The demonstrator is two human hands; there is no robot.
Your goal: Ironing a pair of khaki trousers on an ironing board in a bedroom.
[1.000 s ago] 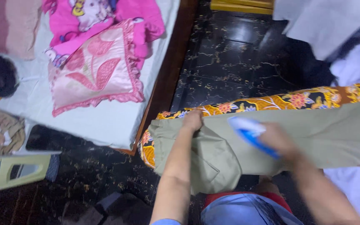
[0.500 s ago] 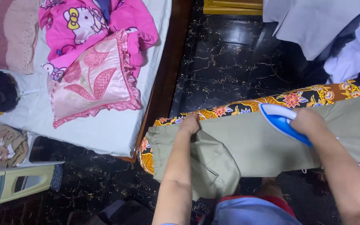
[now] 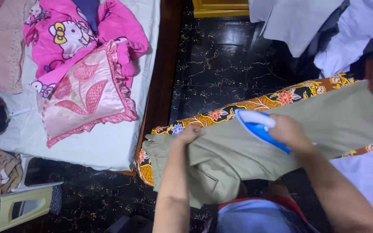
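Right hand (image 3: 289, 131): fingers closed around handle of blue-and-white clothes iron (image 3: 255, 124), resting on olive-green trousers (image 3: 255, 149). Left hand (image 3: 191, 133): pressed flat on trousers' waistband end, gripping nothing. Trousers: spread along floral-covered ironing board (image 3: 221, 114), beside bed (image 3: 109, 138).

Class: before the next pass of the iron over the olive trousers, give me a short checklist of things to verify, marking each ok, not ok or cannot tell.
1. Right hand grips the blue and white iron: ok.
2. Left hand pins the olive trousers near the waist: ok.
3. Left hand apart from the iron: ok.
4. Trousers lie flat on the floral ironing board: not ok, the waist end hangs bunched off the near edge.
5. Iron cord free: cannot tell.
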